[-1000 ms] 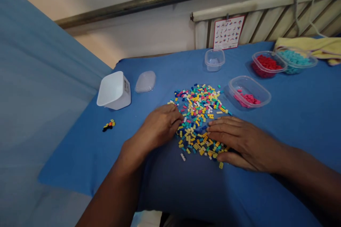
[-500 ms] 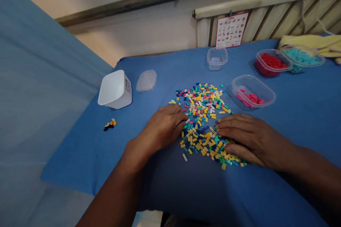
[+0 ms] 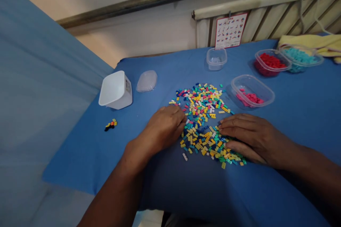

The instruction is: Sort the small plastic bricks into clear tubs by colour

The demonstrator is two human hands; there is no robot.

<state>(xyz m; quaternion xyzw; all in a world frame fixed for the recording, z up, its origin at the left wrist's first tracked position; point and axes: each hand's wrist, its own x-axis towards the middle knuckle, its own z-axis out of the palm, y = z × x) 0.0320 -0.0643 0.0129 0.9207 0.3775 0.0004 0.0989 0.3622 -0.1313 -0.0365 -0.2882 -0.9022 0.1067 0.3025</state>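
Note:
Small plastic building bricks [image 3: 204,104] in yellow, green, blue, pink and white lie spread in a loose pile on the blue cloth. At the pile's left edge rests my left hand [image 3: 166,126], its fingers curled in; whatever they hold, if anything, is hidden. My right hand [image 3: 249,136] lies palm down over the right side of the pile, fingers stretched out and touching bricks. Nearest to it stands a clear tub [image 3: 262,95] with some pink bricks [image 3: 252,98] in the bottom.
Farther back are a small clear tub [image 3: 216,58], a tub of red bricks [image 3: 271,60] and one of turquoise bricks [image 3: 299,55]. On the left are a white bin [image 3: 114,92], a clear lid [image 3: 147,81] and a few black, yellow and orange bricks [image 3: 111,125]. A printed card [image 3: 231,31] hangs on the radiator.
The fingers of my left hand have drawn in slightly at the pile's edge. My right hand has barely shifted, and the bricks lie much as before.

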